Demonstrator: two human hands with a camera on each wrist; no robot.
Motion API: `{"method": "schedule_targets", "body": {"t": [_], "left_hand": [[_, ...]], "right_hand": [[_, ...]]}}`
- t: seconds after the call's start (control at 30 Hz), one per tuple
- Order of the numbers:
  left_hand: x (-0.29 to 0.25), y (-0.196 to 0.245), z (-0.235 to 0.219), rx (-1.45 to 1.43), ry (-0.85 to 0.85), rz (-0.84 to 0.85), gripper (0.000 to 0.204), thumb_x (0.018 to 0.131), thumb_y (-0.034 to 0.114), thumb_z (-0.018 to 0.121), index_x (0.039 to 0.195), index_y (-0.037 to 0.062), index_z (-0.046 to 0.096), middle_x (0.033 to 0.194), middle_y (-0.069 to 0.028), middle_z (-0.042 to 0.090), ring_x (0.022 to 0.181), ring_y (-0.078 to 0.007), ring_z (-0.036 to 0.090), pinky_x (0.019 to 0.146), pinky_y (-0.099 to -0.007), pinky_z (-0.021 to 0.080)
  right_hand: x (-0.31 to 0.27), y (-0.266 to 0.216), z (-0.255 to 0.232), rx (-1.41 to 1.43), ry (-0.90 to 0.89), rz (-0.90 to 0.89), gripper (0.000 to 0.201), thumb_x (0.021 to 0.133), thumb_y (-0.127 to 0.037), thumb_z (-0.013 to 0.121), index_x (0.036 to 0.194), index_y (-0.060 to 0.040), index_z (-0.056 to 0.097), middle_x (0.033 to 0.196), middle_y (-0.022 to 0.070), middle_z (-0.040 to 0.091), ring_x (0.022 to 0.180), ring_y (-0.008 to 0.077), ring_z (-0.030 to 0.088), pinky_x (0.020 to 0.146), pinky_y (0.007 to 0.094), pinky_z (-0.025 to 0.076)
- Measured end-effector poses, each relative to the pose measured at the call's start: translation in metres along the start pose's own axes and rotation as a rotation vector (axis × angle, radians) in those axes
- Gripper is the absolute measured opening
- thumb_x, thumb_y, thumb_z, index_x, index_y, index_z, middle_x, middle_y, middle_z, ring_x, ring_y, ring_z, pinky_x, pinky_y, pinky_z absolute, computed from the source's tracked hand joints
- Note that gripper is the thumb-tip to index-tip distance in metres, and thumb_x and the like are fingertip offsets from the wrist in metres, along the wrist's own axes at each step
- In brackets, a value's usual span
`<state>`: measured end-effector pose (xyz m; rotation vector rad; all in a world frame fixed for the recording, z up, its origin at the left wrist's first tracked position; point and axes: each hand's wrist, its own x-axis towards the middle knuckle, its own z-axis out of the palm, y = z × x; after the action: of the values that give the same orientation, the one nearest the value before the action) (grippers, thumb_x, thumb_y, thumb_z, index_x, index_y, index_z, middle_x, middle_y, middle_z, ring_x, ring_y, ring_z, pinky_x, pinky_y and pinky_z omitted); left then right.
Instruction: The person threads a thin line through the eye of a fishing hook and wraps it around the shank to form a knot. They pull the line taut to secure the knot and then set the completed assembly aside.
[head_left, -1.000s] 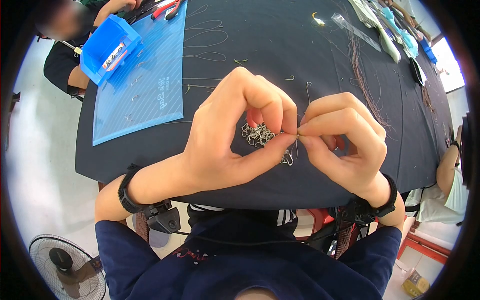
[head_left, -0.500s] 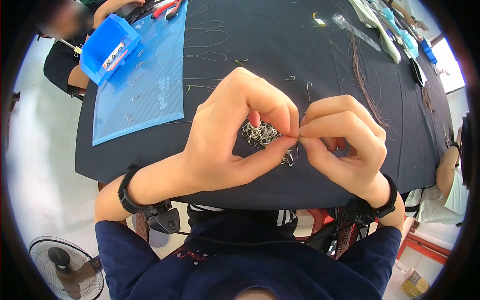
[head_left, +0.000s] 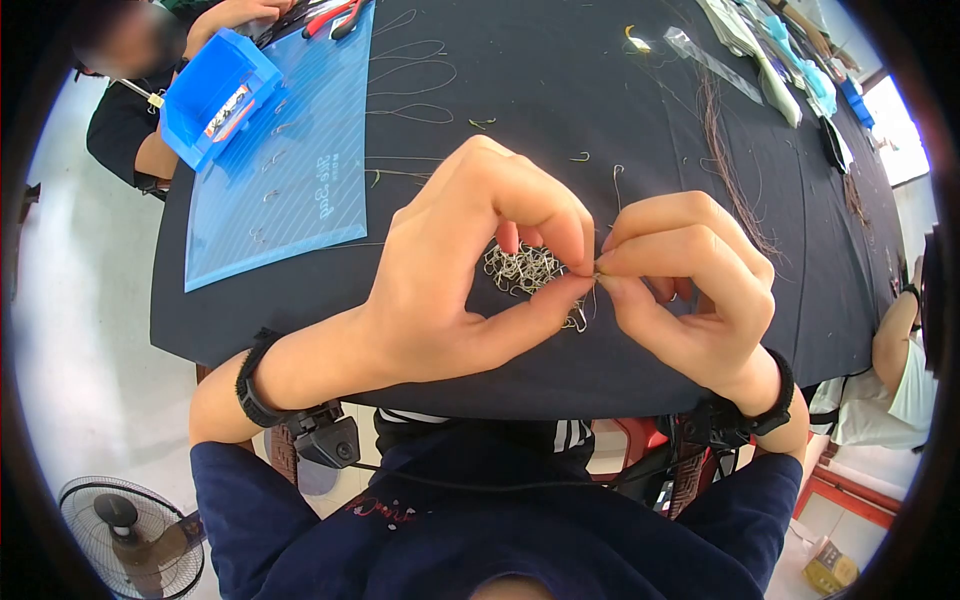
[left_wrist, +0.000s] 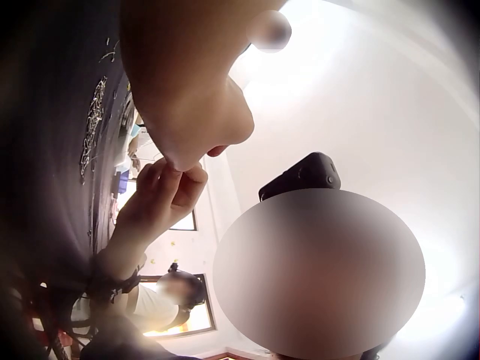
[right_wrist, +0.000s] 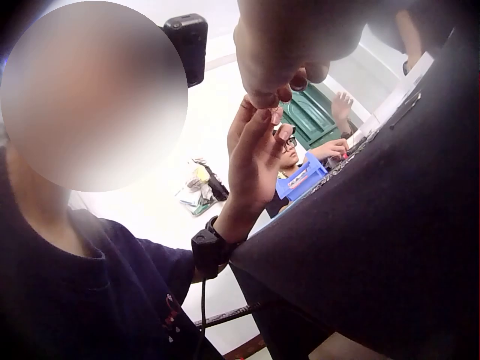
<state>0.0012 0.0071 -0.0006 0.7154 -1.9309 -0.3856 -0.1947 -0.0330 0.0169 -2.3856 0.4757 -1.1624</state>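
Note:
Over the near part of the dark table, both hands meet fingertip to fingertip. My left hand point(head_left: 440, 265) pinches with thumb and forefinger at a thin fishing line point(head_left: 595, 293), and my right hand point(head_left: 705, 285) pinches it from the other side. A short piece of the line dangles below the fingertips; whatever else lies between them is hidden. Beneath and behind the left fingers lies a pile of silvery fish hooks point(head_left: 522, 268). In the left wrist view the pile point(left_wrist: 93, 127) shows on the table, with the right hand point(left_wrist: 154, 199) close to the left fingertips.
A blue clear bag point(head_left: 300, 180) with hooks on it lies at the left, under a blue bin point(head_left: 215, 95). Red-handled pliers point(head_left: 330, 18) are at its top. Looped lines point(head_left: 415, 75) cross the table. A bundle of brown line point(head_left: 722, 160) lies right. Another person sits far left.
Both hands hold nearly the same place and pinch, with only slight shifts of the fingertips. The other person's hand at the top left has moved a little toward the pliers.

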Motion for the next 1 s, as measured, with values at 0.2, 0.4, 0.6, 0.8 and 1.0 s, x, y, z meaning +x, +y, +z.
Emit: {"method": "schedule_targets", "body": {"t": [0.2, 0.4, 0.6, 0.8, 1.0], "left_hand": [[0.0002, 0.001, -0.0031, 0.013, 0.014, 0.029, 0.045, 0.066, -0.011, 0.068, 0.097, 0.0081, 0.042, 0.084, -0.0084, 0.059, 0.074, -0.0138, 0.052, 0.068, -0.0247, 0.039], [-0.0008, 0.0002, 0.0015, -0.033, 0.026, -0.023, 0.046, 0.066, -0.01, 0.069, 0.098, 0.0075, 0.042, 0.082, -0.0075, 0.06, 0.073, -0.0129, 0.05, 0.068, -0.0241, 0.038], [0.0018, 0.0067, -0.0027, -0.015, -0.026, 0.001, 0.042, 0.07, -0.007, 0.069, 0.098, 0.0072, 0.042, 0.077, -0.0066, 0.061, 0.073, -0.0127, 0.048, 0.072, -0.0257, 0.038], [-0.0003, 0.005, -0.0003, -0.024, 0.086, -0.09, 0.037, 0.074, -0.008, 0.064, 0.1, 0.0065, 0.041, 0.085, -0.0109, 0.061, 0.074, -0.0127, 0.05, 0.068, -0.0233, 0.04], [-0.0002, 0.0023, -0.0005, -0.032, 0.033, -0.037, 0.045, 0.069, -0.011, 0.068, 0.101, 0.0064, 0.041, 0.088, -0.0118, 0.061, 0.075, -0.0133, 0.053, 0.068, -0.0237, 0.041]], "right_hand": [[0.0005, 0.0002, -0.0005, -0.011, 0.004, -0.006, 0.021, 0.06, 0.008, 0.066, 0.078, -0.0031, 0.062, 0.078, 0.008, 0.06, 0.062, 0.0192, 0.059, 0.053, 0.0264, 0.046], [-0.0005, 0.0011, -0.0008, -0.002, -0.007, -0.01, 0.021, 0.061, 0.008, 0.066, 0.079, -0.0027, 0.062, 0.079, 0.0085, 0.06, 0.061, 0.0168, 0.056, 0.052, 0.0247, 0.044], [-0.0024, 0.0057, -0.0043, 0.01, -0.018, -0.026, 0.021, 0.067, 0.012, 0.063, 0.083, -0.0007, 0.062, 0.087, 0.0097, 0.061, 0.054, 0.0035, 0.043, 0.044, 0.0177, 0.033], [-0.0022, 0.0051, -0.0043, 0.014, -0.023, -0.052, 0.021, 0.067, 0.011, 0.064, 0.084, -0.0011, 0.062, 0.088, 0.0097, 0.061, 0.054, 0.0031, 0.043, 0.045, 0.0173, 0.033], [-0.0015, 0.0055, -0.0036, 0.003, -0.033, -0.072, 0.02, 0.068, 0.011, 0.064, 0.085, -0.001, 0.063, 0.087, 0.0096, 0.061, 0.054, 0.0035, 0.045, 0.044, 0.0171, 0.033]]}}
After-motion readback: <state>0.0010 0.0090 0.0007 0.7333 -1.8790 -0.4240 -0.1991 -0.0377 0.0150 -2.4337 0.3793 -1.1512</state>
